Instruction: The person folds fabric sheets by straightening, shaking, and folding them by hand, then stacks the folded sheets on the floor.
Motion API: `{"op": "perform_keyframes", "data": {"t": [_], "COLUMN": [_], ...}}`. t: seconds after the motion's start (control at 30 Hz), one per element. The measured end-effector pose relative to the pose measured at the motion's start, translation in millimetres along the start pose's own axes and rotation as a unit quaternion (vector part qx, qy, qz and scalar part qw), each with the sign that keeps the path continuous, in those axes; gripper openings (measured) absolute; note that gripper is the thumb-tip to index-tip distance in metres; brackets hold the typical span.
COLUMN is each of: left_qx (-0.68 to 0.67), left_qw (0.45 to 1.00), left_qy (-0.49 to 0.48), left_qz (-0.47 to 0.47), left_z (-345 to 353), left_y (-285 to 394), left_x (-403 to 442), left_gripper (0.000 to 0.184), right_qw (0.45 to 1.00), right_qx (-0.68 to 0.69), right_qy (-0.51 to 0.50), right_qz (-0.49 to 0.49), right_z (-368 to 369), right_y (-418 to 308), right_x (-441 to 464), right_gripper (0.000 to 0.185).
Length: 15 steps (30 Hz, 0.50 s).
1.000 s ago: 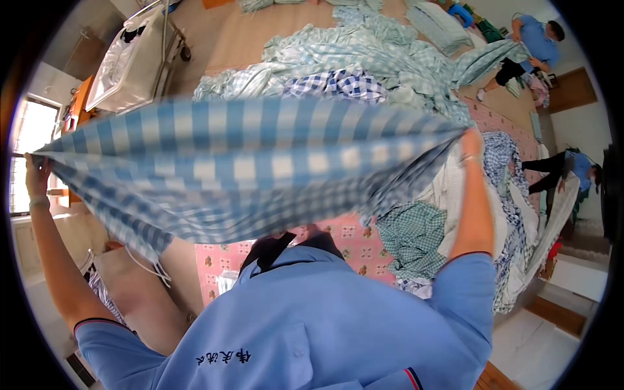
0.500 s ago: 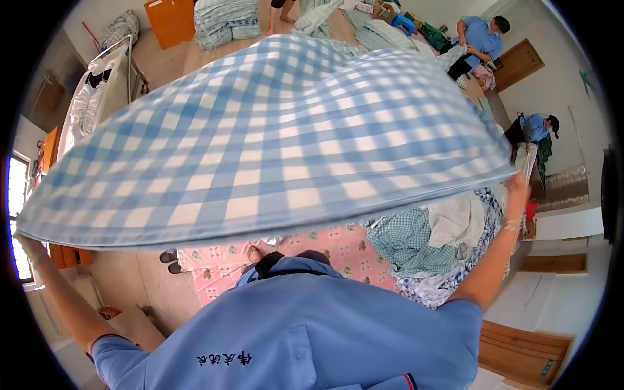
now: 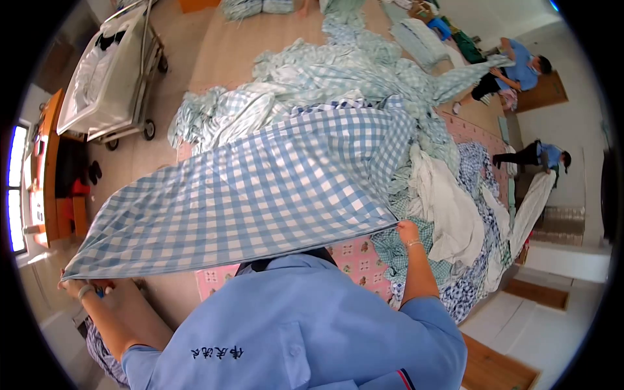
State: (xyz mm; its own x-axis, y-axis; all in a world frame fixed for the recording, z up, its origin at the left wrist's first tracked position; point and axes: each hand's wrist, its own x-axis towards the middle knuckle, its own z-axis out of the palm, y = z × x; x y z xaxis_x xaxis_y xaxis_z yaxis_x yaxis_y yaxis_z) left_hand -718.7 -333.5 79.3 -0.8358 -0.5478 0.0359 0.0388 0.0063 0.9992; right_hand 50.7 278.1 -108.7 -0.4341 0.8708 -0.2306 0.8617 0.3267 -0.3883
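Since the earlier frame, the blue-and-white checked cloth point(image 3: 227, 201) had dropped from its high billow and its far part had sunk toward the heap, while both hands had come lower and closer together

From the head view, taking straight ahead of the wearer as twelve, the left hand point(image 3: 77, 286) was at nine o'clock, fingers pinching the near edge by its outer end. The right hand point(image 3: 408, 233), at two, was closed on the other end of that edge. Between them the hem ran nearly straight across the wearer's front, and the cloth fanned out from nine round to one, rumpled toward its far right. I'd judge the step as spreading it by its edge; the next move called for an even pull and both ends kept pinched, lest the bunched far side drag

Beneath lay a pink patterned mat point(image 3: 357, 257), showing near the wearer's lap. A heap of pale green checked cloth point(image 3: 305, 71) sprawled at twelve, and crumpled white cloth point(image 3: 448, 214) lay at two, with small-checked green cloth point(image 3: 387, 250) beside it. A wheeled cart point(image 3: 84, 120) stood at ten to eleven, past a wooden desk point(image 3: 51, 149) at ten. One co-worker point(image 3: 520, 68) handled pale cloth between one and two; another co-worker point(image 3: 549, 155) held white cloth at two
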Motion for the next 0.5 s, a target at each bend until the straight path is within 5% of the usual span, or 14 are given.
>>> {"op": "perform_keyframes", "data": {"t": [0.1,0.23,0.37,0.43,0.5], "left_qx": [0.033,0.115,0.302,0.191,0.224], "left_qw": [0.998,0.991,0.892,0.965,0.953], "left_qy": [0.061,0.016,0.331,0.099,0.164], "left_qz": [-0.011,-0.060,-0.049,-0.150,-0.126], "left_z": [19.2,-43.1,9.0,-34.1,13.2], "left_y": [-20.3,-78.3,-105.4,-112.0,-115.1], "left_x": [-3.5,37.8,5.3,11.7,-35.2], "left_gripper": [0.042,0.029,0.029,0.056,0.055], "right_qw": [0.983,0.981,0.961,0.959,0.953], "right_qx": [-0.102,-0.055,-0.041,-0.065,-0.089], "right_qy": [-0.153,-0.177,-0.262,-0.271,-0.281], "right_qz": [-0.005,-0.057,-0.075,-0.056,-0.066], "right_z": [5.5,35.3,118.0,166.7,217.7], "right_y": [-14.4,-64.6,-105.5,-131.0,-137.4], "right_x": [98.0,252.1,390.0,443.4,476.8], "right_gripper": [0.015,0.016,0.017,0.021,0.025]}}
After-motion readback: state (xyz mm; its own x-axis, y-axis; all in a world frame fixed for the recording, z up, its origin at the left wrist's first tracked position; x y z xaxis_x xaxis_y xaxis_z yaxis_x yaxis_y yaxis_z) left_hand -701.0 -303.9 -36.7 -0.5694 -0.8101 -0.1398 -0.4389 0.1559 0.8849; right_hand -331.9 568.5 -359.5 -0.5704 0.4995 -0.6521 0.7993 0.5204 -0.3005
